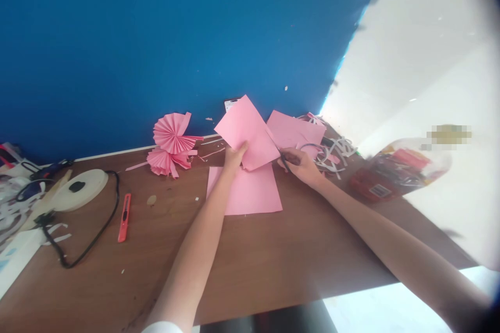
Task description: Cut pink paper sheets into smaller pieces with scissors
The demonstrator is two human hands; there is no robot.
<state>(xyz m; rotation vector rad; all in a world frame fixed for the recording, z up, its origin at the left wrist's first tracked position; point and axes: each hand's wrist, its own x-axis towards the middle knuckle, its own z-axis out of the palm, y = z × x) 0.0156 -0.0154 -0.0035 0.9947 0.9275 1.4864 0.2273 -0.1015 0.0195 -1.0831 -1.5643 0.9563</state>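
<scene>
My left hand [235,157] is closed on a pink sheet of paper [250,132], raised and tilted above the table, thumb on its face. At that sheet's lower right corner, my right hand [300,165] is closed around dark-handled scissors [286,160]; their blades are mostly hidden. Beneath both hands a second pink sheet [255,197] lies flat on the brown table. Left of it, two pleated pink paper fans [174,132] lie near the wall, one overlapping the other. More pink paper [295,130] rests behind my right hand.
A red box cutter [124,217] lies on the left, beside a white disc-shaped spool [84,187] and a looped black cable [94,243]. White paper strips [334,153] are heaped at right, near a clear bag [402,169] with red contents. A blue wall [187,36] bounds the back.
</scene>
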